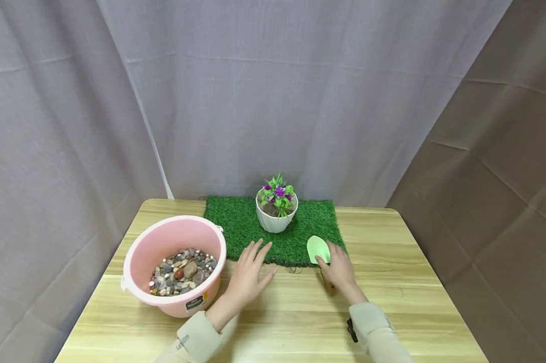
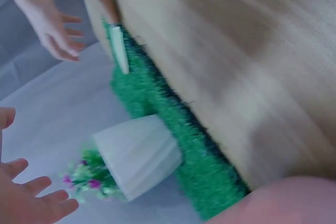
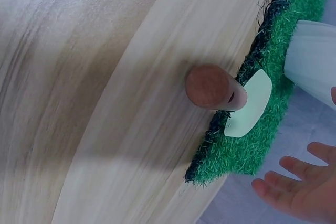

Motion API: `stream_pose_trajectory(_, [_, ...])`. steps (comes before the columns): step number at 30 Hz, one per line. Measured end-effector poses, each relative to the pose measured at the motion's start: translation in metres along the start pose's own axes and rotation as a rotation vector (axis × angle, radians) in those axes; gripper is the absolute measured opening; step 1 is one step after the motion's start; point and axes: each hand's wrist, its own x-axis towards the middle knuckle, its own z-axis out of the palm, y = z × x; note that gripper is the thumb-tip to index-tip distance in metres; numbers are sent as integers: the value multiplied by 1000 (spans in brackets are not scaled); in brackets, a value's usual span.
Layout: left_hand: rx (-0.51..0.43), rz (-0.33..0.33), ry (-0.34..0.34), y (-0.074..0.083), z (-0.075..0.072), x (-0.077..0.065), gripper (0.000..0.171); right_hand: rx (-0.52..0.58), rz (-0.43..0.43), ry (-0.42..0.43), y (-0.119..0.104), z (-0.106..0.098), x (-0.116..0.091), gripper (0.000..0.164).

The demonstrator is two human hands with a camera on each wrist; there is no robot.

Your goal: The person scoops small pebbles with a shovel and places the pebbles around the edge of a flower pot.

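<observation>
I judge work barely begun: wooden-handled trowel with pale-green blade (image 1: 317, 249) lies ungripped across the front edge of the green artificial-grass mat (image 1: 232, 222), right hand (image 1: 339, 267) above it, left hand (image 1: 246, 278) near the round pink plastic tub (image 1: 164, 242) of multicoloured pebbles (image 1: 184, 272), both empty, fingers relaxed.

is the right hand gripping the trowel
No, the left wrist view shows a gap between the right hand and the trowel.

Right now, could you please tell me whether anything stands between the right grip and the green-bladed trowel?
Nothing visible does: the left wrist view shows only open space between the right grip and the green-bladed trowel, whose blade is over the artificial grass mat.
</observation>
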Motion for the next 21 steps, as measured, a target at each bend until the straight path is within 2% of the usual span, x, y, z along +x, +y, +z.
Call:
stream_pose_trajectory(7, [-53,41,63,10,-40,-14,64,20,36,-25,0,-2,-3,65])
stream_pose_trajectory(13, [-74,64,137,8,-79,-21,64,20,47,-36,2,-1,-4,64])
stream_pose_trajectory(16, [-64,52,186,1,-100,-22,65,13,50,-39,3,0,-4,64])
stream_pose_trajectory(21, [-45,-32,216,-19,-133,-28,64,14,48,-42,4,0,-5,63])
